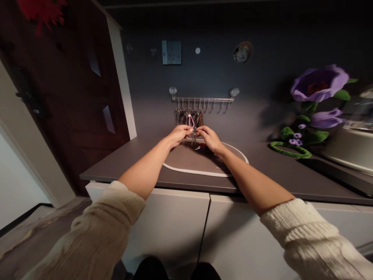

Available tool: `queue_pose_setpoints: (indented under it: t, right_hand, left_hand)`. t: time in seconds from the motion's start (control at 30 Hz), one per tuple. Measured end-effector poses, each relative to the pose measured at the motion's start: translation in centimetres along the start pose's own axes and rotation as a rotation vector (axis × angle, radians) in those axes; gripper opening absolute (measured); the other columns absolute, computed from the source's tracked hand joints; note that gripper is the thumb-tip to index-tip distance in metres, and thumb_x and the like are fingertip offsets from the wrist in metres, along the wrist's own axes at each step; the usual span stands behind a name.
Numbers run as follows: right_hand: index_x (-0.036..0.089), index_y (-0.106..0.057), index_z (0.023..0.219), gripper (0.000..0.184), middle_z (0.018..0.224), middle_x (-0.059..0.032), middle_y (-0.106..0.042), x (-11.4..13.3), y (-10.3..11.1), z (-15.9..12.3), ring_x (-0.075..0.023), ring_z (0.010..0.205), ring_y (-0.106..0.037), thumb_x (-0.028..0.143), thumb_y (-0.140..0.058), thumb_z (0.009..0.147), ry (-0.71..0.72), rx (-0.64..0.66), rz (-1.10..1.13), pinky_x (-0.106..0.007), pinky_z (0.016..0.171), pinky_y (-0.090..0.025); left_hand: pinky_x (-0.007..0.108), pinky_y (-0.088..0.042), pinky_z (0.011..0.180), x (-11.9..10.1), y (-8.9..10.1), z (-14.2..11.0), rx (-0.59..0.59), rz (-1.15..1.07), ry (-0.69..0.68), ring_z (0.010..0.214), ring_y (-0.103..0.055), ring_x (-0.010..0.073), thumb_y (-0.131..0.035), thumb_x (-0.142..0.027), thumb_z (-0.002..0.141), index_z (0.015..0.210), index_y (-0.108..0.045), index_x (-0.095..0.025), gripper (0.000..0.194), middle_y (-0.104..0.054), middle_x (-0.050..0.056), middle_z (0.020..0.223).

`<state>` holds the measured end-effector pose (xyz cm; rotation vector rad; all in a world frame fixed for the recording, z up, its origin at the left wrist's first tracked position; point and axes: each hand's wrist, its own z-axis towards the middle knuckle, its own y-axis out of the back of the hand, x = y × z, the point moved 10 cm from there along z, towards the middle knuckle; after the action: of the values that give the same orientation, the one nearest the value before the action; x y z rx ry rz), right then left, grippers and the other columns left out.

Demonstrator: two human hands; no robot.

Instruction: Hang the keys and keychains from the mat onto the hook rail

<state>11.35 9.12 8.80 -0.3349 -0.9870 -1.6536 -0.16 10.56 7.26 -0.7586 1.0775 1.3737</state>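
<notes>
Over the counter, my left hand (180, 134) and my right hand (210, 139) meet with fingers pinched on a small key ring between them. Metal keys (194, 138) dangle from it between my fingertips. Just above my left fingertips is a pink carabiner-like clip (190, 119), below a ring on the rack; whether it joins the held ring is unclear. Other keys (179, 114) and a brown fob (200, 119) hang from the clear hook rack (204, 99) on the wall. Under my right hand, a red item with a key (201, 146) lies on the brown mat (186, 161).
The dark counter (116, 161) runs above white cabinet doors (169, 221). To the right stand a purple fabric flower (320, 85), a green ring base (291, 151) and a pale rounded appliance (349, 146). A dark red door (84, 97) is on the left.
</notes>
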Motion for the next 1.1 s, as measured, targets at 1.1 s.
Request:
queue_pose_setpoints:
  t: [1.1]
  right_hand:
    - [0.017,-0.049,0.073,0.022,0.069,0.0036,-0.049,-2.6,2.5,-0.4,-0.0076,0.065,-0.046,0.036,-0.058,0.067,-0.156,-0.192,0.441,-0.024,0.067,-0.043]
  left_hand:
    - [0.024,-0.041,0.069,-1.1,0.1,-0.2,-0.159,0.374,-0.146,0.069,-0.054,0.0113,-0.050,-0.020,0.077,0.081,-0.062,-0.011,0.015,-0.063,0.004,0.077]
